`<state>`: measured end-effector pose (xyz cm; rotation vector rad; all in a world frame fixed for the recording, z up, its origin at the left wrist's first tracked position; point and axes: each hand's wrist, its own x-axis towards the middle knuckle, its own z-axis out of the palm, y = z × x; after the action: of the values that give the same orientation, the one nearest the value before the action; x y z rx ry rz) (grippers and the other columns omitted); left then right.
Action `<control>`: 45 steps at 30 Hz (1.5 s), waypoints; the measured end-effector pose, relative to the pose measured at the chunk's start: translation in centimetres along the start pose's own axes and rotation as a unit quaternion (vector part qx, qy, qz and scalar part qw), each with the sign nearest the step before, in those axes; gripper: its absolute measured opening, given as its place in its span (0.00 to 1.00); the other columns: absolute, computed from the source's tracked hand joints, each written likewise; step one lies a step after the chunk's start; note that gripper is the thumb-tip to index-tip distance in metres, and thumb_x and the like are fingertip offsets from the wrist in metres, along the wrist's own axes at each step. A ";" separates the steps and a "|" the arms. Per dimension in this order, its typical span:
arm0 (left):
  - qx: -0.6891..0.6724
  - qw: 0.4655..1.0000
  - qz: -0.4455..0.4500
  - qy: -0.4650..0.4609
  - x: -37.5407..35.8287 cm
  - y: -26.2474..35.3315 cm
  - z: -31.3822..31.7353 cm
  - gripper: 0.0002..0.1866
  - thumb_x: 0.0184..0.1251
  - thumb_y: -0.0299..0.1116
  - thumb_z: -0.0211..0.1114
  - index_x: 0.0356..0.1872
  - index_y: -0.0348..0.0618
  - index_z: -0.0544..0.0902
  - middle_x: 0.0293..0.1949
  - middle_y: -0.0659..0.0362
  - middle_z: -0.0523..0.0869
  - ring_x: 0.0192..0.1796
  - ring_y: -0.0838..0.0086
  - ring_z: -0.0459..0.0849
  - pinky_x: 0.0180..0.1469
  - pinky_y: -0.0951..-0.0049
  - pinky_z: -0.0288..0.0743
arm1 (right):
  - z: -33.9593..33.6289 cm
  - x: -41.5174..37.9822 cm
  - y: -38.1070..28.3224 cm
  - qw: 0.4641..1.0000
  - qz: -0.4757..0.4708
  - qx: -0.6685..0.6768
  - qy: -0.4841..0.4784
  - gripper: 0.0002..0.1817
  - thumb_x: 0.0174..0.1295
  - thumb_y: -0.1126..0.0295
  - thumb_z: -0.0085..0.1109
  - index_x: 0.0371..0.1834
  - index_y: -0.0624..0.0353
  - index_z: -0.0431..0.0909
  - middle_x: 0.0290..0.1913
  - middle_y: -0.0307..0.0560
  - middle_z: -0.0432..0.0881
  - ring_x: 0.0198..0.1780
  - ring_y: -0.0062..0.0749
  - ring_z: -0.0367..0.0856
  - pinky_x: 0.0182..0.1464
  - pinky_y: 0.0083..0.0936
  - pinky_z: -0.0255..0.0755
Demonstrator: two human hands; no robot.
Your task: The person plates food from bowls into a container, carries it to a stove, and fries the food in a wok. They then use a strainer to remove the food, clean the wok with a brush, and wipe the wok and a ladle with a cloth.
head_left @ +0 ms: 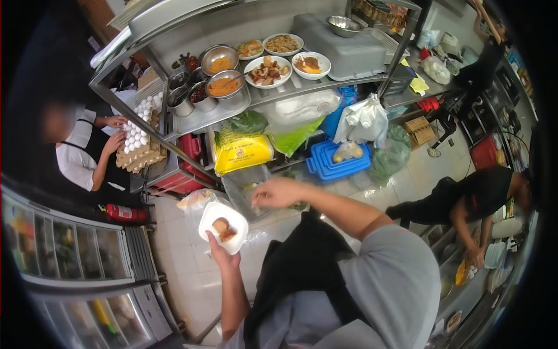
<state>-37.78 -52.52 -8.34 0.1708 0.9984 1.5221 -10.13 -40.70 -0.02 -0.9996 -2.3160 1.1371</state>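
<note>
My left hand (222, 251) grips the lower edge of a white square takeout container (236, 216), which is tilted towards me. Inside lie a few brown pieces of food (222, 228). Just right of the container, apart from it, my right hand (278, 192) hovers with its fingers bent and drawn together; anything in them is hidden. Above on a steel shelf stand a white bowl of browned meat chunks (267, 71), another bowl of food (311, 64), and metal bowls of orange food (224, 86) beside small sauce pots (203, 98).
Under the shelf are a yellow bag (241, 154), a blue lidded box (340, 164) and plastic bags (361, 121). At left, a person (81, 145) handles egg trays (139, 142) near a glass-door fridge (64, 241). Another person (482, 200) bends over a counter at right.
</note>
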 end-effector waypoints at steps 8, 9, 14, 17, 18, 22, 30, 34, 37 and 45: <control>0.005 0.997 -0.058 -0.053 4.6 -5.5 7.6 0.31 0.82 0.54 0.55 0.74 0.42 0.67 0.67 0.52 0.78 0.65 0.57 0.81 0.67 0.51 0.76 | -23.5 2.3 9.2 0.946 0.141 -0.190 0.220 0.19 0.69 0.53 0.58 0.38 0.58 0.89 0.37 0.59 0.89 0.42 0.54 0.88 0.50 0.47 0.81; 0.007 0.997 -0.063 -0.048 5.0 -6.3 8.8 0.31 0.82 0.53 0.56 0.74 0.42 0.68 0.66 0.51 0.79 0.64 0.57 0.81 0.67 0.51 0.77 | -27.0 3.5 10.3 0.919 0.193 -0.224 0.261 0.18 0.68 0.55 0.59 0.36 0.58 0.90 0.38 0.60 0.89 0.43 0.54 0.89 0.51 0.48 0.81; 0.046 0.996 -0.064 -0.045 7.2 -10.4 14.7 0.33 0.81 0.55 0.56 0.76 0.45 0.67 0.67 0.52 0.78 0.68 0.57 0.79 0.70 0.49 0.74 | -41.1 12.1 23.0 0.828 0.270 -0.351 0.343 0.14 0.69 0.65 0.56 0.42 0.61 0.90 0.46 0.58 0.90 0.48 0.54 0.89 0.55 0.47 0.82; 0.041 0.997 -0.060 -0.007 7.9 -12.5 19.2 0.32 0.82 0.54 0.56 0.76 0.44 0.67 0.68 0.52 0.78 0.68 0.56 0.79 0.69 0.48 0.75 | -45.6 16.0 28.6 0.811 0.357 -0.356 0.296 0.15 0.68 0.71 0.57 0.54 0.56 0.88 0.60 0.53 0.87 0.62 0.44 0.86 0.60 0.39 0.82; 0.032 0.998 -0.057 0.003 8.0 -13.2 20.9 0.33 0.82 0.55 0.55 0.76 0.44 0.66 0.68 0.51 0.78 0.67 0.56 0.79 0.69 0.48 0.75 | -46.7 16.5 29.4 0.815 0.354 -0.355 0.291 0.15 0.68 0.71 0.57 0.54 0.56 0.88 0.60 0.53 0.87 0.62 0.44 0.86 0.60 0.39 0.82; 0.021 0.997 -0.059 0.050 8.2 -15.3 24.9 0.34 0.82 0.56 0.53 0.76 0.43 0.66 0.68 0.50 0.77 0.67 0.53 0.79 0.68 0.45 0.76 | -48.3 17.1 32.0 0.843 0.360 -0.358 0.177 0.15 0.68 0.71 0.57 0.54 0.55 0.88 0.58 0.51 0.88 0.61 0.48 0.86 0.58 0.37 0.82; 0.046 0.997 -0.057 0.030 10.7 -15.8 27.8 0.34 0.82 0.57 0.53 0.76 0.43 0.65 0.68 0.49 0.76 0.66 0.52 0.80 0.66 0.44 0.78 | -51.4 17.7 30.0 0.795 0.325 -0.421 0.294 0.12 0.66 0.67 0.60 0.48 0.54 0.90 0.53 0.50 0.89 0.56 0.46 0.88 0.54 0.38 0.84; 0.047 0.997 -0.063 0.010 12.2 -15.8 27.7 0.33 0.82 0.57 0.53 0.76 0.44 0.66 0.69 0.50 0.76 0.66 0.53 0.80 0.66 0.44 0.78 | -52.7 19.4 33.2 0.776 0.288 -0.464 0.315 0.12 0.66 0.67 0.60 0.48 0.53 0.90 0.51 0.51 0.90 0.56 0.46 0.88 0.54 0.39 0.84; 0.058 0.996 -0.074 0.002 12.6 -15.1 28.1 0.33 0.82 0.57 0.53 0.76 0.45 0.66 0.69 0.50 0.76 0.67 0.54 0.80 0.66 0.45 0.77 | -52.3 20.2 35.4 0.787 0.236 -0.464 0.330 0.12 0.67 0.70 0.54 0.41 0.56 0.89 0.48 0.55 0.90 0.51 0.50 0.89 0.52 0.45 0.84; 0.056 0.996 -0.072 0.000 14.2 -13.1 26.5 0.33 0.82 0.55 0.53 0.76 0.42 0.65 0.68 0.48 0.76 0.65 0.53 0.81 0.64 0.46 0.79 | -50.7 17.1 32.5 0.798 0.305 -0.434 0.288 0.13 0.67 0.70 0.56 0.47 0.57 0.89 0.49 0.56 0.90 0.52 0.50 0.90 0.53 0.42 0.84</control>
<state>-14.94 -29.01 -6.82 0.1749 1.0750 1.3362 22.42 12.52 5.08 -2.1491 -1.9679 -0.2358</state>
